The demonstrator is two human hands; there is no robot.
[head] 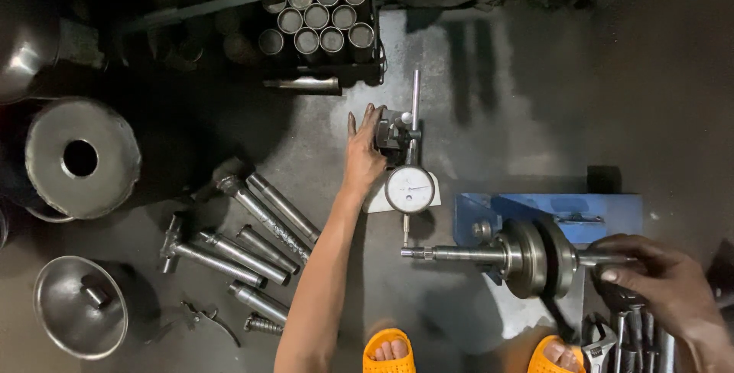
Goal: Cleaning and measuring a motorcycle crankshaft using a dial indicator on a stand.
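My left hand point(364, 149) rests on the dark base of a dial indicator stand point(391, 132), whose upright rod rises beside it. The round white dial gauge point(410, 189) hangs from the stand, its plunger tip touching a steel shaft point(451, 253). The shaft lies level across a blue fixture point(596, 209) and carries a thick metal disc point(535, 257). My right hand point(659, 281) grips the shaft's right end with fingers curled around it.
Several steel shafts point(252, 243) lie on the floor at left. A rack of metal tubes point(325, 17) stands at the top. Round metal covers point(80, 157) and a bowl-shaped part point(76, 308) sit far left. Wrenches point(623, 338) lie bottom right. Orange sandals point(388, 348) show at the bottom.
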